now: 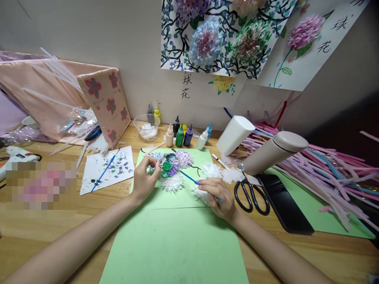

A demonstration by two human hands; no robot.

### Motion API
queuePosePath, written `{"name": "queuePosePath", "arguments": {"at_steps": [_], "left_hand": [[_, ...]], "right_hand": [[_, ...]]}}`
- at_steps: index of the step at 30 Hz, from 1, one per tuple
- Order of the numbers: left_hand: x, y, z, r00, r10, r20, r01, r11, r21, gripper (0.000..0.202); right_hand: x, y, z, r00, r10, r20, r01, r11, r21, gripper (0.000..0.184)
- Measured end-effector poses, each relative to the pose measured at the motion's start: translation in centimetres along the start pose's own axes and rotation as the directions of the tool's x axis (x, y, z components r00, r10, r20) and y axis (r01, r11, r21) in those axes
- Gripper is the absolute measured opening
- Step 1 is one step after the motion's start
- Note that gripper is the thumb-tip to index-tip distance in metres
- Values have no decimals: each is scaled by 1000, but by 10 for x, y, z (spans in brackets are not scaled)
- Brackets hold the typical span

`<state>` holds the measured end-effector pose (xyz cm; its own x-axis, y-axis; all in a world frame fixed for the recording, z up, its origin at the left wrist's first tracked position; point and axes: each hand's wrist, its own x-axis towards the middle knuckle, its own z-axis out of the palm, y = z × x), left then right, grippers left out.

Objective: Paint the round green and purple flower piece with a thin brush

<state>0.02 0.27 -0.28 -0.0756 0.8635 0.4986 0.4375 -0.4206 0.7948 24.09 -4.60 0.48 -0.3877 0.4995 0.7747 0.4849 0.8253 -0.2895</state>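
My left hand (147, 173) pinches the left edge of a small round paint palette (173, 170) with green, purple and dark blue paint in its wells. In my right hand (218, 194) is a thin blue paintbrush (191, 178), its tip at the palette's right side. Beneath the palette lie fluffy paper flowers: a white one (172, 184) in front and a lilac one (186, 158) behind. Another white flower (211, 170) lies beyond my right hand, and one more (199, 194) is partly covered by it. All rest on light green paper (174, 244).
Paint bottles (187, 137) stand behind the paper, near a clear bowl (146, 132). Scissors (251, 195), a black phone (286, 203), a tumbler (274, 154) and pink strips (328, 173) are on the right. A paint-stained sheet (102, 167) and a glue gun (20, 156) lie left.
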Motion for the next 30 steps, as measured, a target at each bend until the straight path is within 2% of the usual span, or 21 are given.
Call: {"name": "queuePosePath", "arguments": {"at_steps": [4,8,10,13,18,25,27,30], "left_hand": [[0,1,-1,1000,-2,3,2,1000,2,12],[1,1,-2,1000,3,6,-4,1000,28,11],[1,0,-2,1000,5,3,-5,999,32,11],[1,0,-1,1000,14,-4,-13,999,37,11],[1,1,-2,1000,12,-9,-11,999,53,11],[2,2,-1,1000,10,-27,-8,998,63,10],[2,2,-2,999,3,-32,-1,998,57,10],[3,3,-2,999,-12,-38,13,999,40,11]], "right_hand": [[-1,2,3,992,117,-49,-114,992,57,25],[-4,7,5,933,326,-152,-306,942,139,20],[-6,9,5,905,383,-184,-352,919,179,19],[-8,11,5,898,397,-192,-353,908,226,20],[-7,10,6,918,370,-142,-333,915,227,20],[-9,10,4,934,313,-174,-264,931,252,21],[-9,15,2,909,328,-256,-264,931,252,21],[-8,24,-2,840,380,-388,-321,924,209,24]]}}
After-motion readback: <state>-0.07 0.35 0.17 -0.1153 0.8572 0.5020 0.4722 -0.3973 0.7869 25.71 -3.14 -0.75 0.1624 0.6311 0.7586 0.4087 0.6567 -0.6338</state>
